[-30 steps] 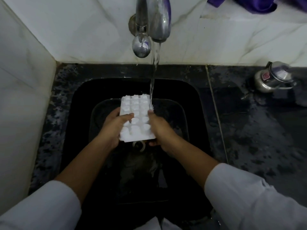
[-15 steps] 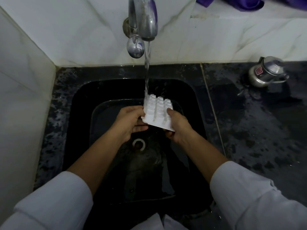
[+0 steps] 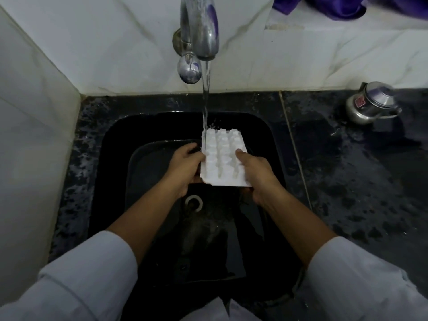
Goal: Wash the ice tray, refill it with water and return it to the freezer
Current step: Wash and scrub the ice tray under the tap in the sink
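my left hand and right hand each grip a long side of the ice tray, holding it tilted, bumpy underside up, over the sink near its back edge. its far left corner meets the stream from the tap, to rinse it, i judge. a steel kettle stands at the worktop's back right.

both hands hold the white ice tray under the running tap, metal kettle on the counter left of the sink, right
No: the head view shows the kettle on the counter to the right of the sink, not the left. The rest holds.
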Demonstrator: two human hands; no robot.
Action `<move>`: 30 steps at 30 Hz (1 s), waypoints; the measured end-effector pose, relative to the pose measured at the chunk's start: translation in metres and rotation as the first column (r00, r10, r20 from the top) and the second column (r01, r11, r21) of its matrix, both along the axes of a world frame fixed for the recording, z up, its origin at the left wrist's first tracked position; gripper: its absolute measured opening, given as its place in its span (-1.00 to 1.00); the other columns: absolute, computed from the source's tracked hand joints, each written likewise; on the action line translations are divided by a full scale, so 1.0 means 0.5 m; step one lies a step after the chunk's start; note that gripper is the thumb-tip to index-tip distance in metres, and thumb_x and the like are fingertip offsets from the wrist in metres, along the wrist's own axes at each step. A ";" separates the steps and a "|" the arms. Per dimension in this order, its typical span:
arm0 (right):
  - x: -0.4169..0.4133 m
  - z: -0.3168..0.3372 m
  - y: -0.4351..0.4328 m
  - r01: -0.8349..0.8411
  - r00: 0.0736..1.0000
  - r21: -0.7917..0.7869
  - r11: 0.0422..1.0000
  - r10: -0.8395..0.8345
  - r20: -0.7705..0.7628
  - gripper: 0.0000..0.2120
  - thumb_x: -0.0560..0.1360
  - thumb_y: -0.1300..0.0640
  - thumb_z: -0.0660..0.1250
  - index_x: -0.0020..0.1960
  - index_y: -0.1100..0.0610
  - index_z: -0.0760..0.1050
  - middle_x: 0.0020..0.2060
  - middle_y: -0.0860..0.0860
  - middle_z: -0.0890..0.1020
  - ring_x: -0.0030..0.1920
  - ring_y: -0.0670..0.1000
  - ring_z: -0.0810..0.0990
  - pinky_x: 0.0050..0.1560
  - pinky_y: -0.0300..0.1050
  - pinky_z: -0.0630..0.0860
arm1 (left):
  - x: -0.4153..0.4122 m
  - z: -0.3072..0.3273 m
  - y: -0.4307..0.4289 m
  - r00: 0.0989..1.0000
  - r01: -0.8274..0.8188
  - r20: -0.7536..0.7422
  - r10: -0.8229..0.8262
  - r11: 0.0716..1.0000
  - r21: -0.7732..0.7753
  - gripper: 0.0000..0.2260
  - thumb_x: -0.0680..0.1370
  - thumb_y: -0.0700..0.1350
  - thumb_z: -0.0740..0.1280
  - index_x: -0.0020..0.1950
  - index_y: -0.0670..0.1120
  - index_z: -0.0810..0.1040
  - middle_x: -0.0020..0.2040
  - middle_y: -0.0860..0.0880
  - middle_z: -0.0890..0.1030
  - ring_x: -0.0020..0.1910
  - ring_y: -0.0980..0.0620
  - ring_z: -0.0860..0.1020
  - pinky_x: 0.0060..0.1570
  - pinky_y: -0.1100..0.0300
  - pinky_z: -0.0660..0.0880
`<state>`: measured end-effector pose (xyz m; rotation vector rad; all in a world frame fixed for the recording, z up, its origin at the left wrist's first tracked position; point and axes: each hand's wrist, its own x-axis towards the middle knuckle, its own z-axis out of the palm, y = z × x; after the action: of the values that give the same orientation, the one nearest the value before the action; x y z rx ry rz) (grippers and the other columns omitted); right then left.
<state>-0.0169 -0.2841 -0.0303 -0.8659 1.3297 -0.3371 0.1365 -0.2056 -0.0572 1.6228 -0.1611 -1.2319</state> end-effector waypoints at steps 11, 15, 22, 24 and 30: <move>-0.069 0.034 0.054 -0.156 0.974 -0.150 0.976 0.177 0.140 -0.77 0.67 0.03 0.32 -0.05 0.17 0.59 -0.21 0.00 0.75 -0.22 -0.01 0.74 -0.28 -0.17 0.61 | 0.016 -0.008 -0.027 0.973 -0.079 0.208 0.106 0.988 -0.133 -0.70 0.67 -0.20 0.26 0.37 -0.04 0.60 0.17 -0.02 0.72 0.12 0.01 0.70 0.11 0.08 0.67; -0.085 0.029 0.063 -0.188 0.964 -0.179 0.966 0.216 0.156 -0.72 0.66 0.00 0.34 0.21 0.19 0.61 0.04 0.12 0.75 0.03 0.17 0.75 0.01 0.07 0.67 | 0.021 -0.009 -0.036 0.966 -0.159 0.192 0.173 0.983 -0.088 -0.75 0.69 -0.17 0.25 0.33 -0.08 0.62 0.17 -0.06 0.70 0.15 -0.06 0.68 0.19 0.00 0.64; -0.117 0.021 0.041 -0.318 0.917 -0.232 0.919 0.361 0.173 -0.72 0.66 0.06 0.32 0.27 0.20 0.59 0.07 0.16 0.74 0.02 0.17 0.74 -0.03 0.03 0.68 | 0.066 -0.012 -0.024 0.993 -0.112 0.038 0.113 0.993 -0.031 -0.96 0.63 -0.15 0.42 0.03 -0.10 0.60 -0.11 0.01 0.72 -0.15 0.06 0.68 -0.32 0.20 0.62; -0.121 0.021 0.026 -0.353 0.899 -0.244 0.903 0.400 0.179 -0.72 0.66 0.07 0.32 0.29 0.18 0.60 0.08 0.16 0.74 0.04 0.18 0.74 -0.02 0.03 0.67 | 0.087 -0.007 -0.015 0.998 -0.064 -0.032 0.063 0.997 -0.038 -0.83 0.61 -0.08 0.47 -0.11 -0.04 0.53 -0.18 0.04 0.73 -0.20 0.10 0.69 -0.29 0.18 0.63; -0.110 0.025 -0.001 -0.504 0.823 -0.250 0.827 0.548 0.151 -0.76 0.63 0.09 0.36 0.25 0.13 0.64 0.05 0.15 0.75 0.00 0.15 0.75 -0.06 -0.05 0.65 | 0.135 0.030 -0.009 0.975 0.221 -0.019 -0.222 0.975 -0.037 -0.85 0.64 -0.20 0.38 0.17 -0.08 0.69 0.02 -0.04 0.75 -0.06 0.02 0.71 -0.19 0.18 0.66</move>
<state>-0.0719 -0.2847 -0.0178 -1.2912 0.8111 -0.1185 0.2042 -0.2099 -0.0422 1.5921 -0.3552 -1.4084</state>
